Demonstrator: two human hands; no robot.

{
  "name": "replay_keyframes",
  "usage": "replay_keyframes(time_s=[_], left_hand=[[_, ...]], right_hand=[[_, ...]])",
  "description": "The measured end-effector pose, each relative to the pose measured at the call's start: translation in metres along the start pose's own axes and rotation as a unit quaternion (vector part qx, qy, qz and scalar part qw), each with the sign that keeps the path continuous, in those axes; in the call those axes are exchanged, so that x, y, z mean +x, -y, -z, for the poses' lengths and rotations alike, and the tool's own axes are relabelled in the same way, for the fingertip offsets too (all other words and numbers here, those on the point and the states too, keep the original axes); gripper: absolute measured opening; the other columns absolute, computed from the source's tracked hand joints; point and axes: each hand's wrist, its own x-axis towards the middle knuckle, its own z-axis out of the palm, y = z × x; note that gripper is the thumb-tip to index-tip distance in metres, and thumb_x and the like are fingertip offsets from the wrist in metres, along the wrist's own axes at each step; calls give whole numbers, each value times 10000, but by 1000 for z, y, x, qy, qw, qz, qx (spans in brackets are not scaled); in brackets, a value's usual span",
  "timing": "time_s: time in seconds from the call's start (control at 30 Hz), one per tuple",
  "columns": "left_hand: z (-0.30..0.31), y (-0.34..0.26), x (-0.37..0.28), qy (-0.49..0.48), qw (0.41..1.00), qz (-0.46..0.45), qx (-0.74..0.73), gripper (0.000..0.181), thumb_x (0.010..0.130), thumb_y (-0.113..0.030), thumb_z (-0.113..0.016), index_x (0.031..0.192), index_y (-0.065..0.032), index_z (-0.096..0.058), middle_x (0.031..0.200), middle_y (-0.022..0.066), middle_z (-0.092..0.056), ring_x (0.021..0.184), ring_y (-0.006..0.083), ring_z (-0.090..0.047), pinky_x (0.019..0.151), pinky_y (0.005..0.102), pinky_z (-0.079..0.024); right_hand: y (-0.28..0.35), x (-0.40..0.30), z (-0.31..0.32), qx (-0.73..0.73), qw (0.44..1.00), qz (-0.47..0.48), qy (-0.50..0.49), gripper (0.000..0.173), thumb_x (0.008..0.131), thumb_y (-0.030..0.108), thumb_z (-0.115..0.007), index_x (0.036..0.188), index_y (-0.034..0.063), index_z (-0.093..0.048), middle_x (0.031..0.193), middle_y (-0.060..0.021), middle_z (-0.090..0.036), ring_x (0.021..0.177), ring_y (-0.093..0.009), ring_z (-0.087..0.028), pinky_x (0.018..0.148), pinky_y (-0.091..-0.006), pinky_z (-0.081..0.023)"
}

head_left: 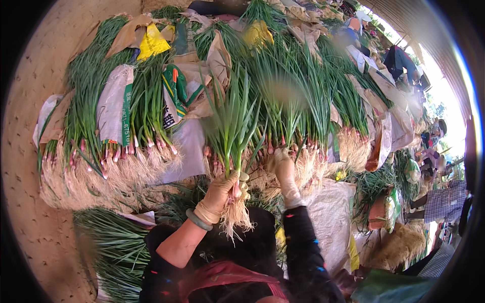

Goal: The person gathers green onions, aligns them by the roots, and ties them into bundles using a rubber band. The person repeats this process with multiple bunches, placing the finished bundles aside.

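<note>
My left hand [218, 195], in a thin glove with a bangle at the wrist, grips a small bunch of scallion-like plants [230, 144]. The bunch stands upright, leaves pointing away from me, pinkish bulbs at my fingers and pale roots hanging below. Farther right, my gloved right hand [285, 172] reaches to the bulb end of a large heap of the same plants [299, 113]. Its fingertips blur into the roots and bulbs, so whether they pinch a plant is unclear.
More rooted plants [87, 98] lie at left, partly covered by woven sacks [113, 102]. An earthen-coloured wall [34, 125] bounds the left side. Loose greens [117, 253] lie low at left. A pale woven sack [329, 219] is by my right arm. Other people [401, 64] are at far right.
</note>
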Motion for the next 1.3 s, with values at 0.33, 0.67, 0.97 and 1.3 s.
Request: replay_keyframes(time_s=[0.33, 0.67, 0.97, 1.3], left_hand=[[-9, 15, -11, 200, 963, 82, -162, 222, 934, -249, -414, 949, -57, -524, 626, 0, -507, 568, 158, -507, 630, 351, -422], [11, 17, -20, 234, 951, 111, -167, 289, 943, -274, -383, 928, -32, -540, 545, -32, -444, 466, 129, -466, 563, 324, -422], [-4, 16, -27, 113, 977, 124, -133, 328, 936, -368, -434, 741, -114, -499, 488, -59, -366, 420, 86, -426, 493, 276, -402], [-18, 26, -19, 95, 958, 195, -186, 343, 955, -353, -385, 728, -107, -461, 477, -53, -367, 384, 92, -405, 490, 296, -432]], right_hand=[[73, -60, -32, 89, 933, 26, 348, 435, 892, 240, -558, 1269, 48, -454, 860, -14, -608, 721, -77, -566, 626, -187, -446], [71, -94, -52, 130, 903, -5, 409, 267, 868, 223, -602, 1046, 24, -612, 961, -24, -630, 692, -60, -537, 620, -220, -446], [4, -38, -16, -485, 868, 102, 10, 292, 880, 300, -559, 746, 45, -608, 567, -59, -578, 479, -179, -556, 488, -326, -474], [35, -75, -12, 34, 943, -132, 304, 469, 887, 277, -560, 1267, 29, -442, 1077, 5, -572, 779, -79, -547, 649, -235, -452]])
